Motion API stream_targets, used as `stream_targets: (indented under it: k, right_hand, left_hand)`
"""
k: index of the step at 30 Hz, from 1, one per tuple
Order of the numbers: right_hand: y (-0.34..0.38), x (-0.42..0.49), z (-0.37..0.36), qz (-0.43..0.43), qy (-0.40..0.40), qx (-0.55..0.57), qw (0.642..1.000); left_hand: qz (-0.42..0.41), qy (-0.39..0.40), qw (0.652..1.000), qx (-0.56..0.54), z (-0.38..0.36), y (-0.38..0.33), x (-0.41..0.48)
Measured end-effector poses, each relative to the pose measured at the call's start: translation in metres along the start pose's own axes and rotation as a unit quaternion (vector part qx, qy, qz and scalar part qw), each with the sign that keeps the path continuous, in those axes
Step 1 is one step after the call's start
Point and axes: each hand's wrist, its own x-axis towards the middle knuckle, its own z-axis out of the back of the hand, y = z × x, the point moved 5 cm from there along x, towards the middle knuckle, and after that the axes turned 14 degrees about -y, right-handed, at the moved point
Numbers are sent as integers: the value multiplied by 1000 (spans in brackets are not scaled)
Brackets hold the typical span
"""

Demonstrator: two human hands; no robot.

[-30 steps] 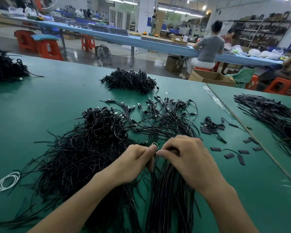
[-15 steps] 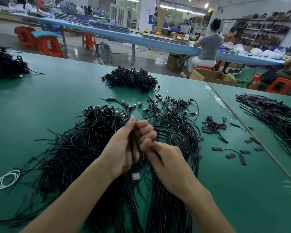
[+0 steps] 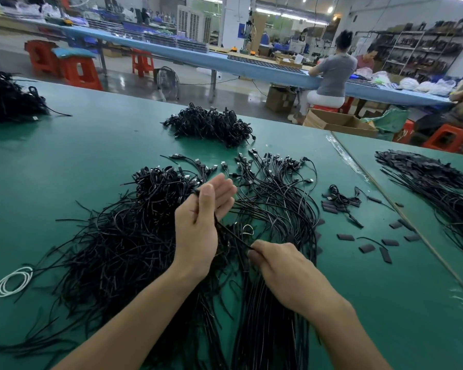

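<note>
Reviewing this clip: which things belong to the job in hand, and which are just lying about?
In the job:
- left hand and right hand, each pinching one end of a cable
- cable pile beneath them

Lying about:
- white loops
- black sleeves
- far bundle
- heap on the next table

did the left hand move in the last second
Yes. Against the white cable coil, the left hand has shifted away from the person toward the connector ends, stretching a black cable from the right hand.
</note>
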Motion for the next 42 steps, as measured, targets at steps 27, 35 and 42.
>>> stream_targets:
  k: [27,35,42]
  right_hand:
    - [-43,24,36,-22,-155,-69,985]
    - [-32,25,16,-26,-147,154,977]
    - [-29,10,-6,-93,-195,239,947]
  left_hand:
    - [171,322,861,353,14,29,-9]
    - [329,421,821,201,8,22,-28]
    - [380,204,899,80,5,26,-14]
